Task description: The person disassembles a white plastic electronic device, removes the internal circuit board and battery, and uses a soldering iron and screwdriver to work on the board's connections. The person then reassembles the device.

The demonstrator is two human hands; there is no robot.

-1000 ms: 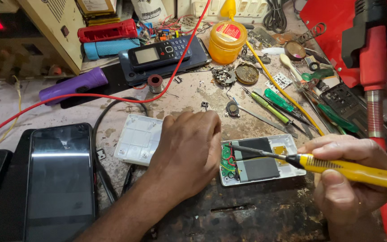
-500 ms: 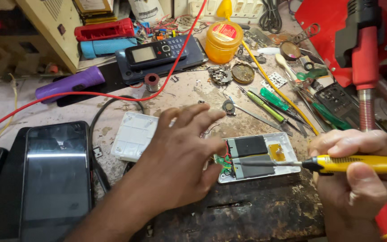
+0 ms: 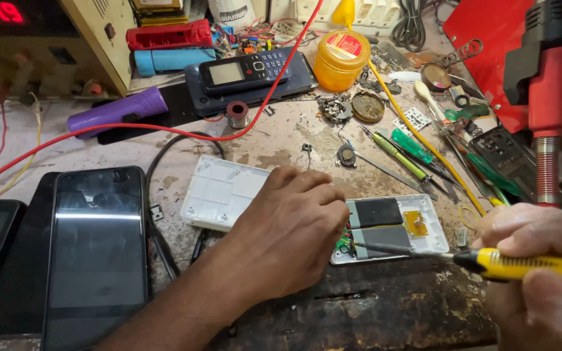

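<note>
the left hand (image 3: 287,227) has shifted right, pressing the opened white device (image 3: 417,224); the right hand (image 3: 541,273) is gripping a yellow soldering iron (image 3: 528,265) (tip probably touching the wiring).

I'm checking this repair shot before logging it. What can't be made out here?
- Head view: left hand covers the opened white device's left end.
- Screwdriver handle end and right hand are cut off by the right edge.
- Board parts are too small to identify.
</note>
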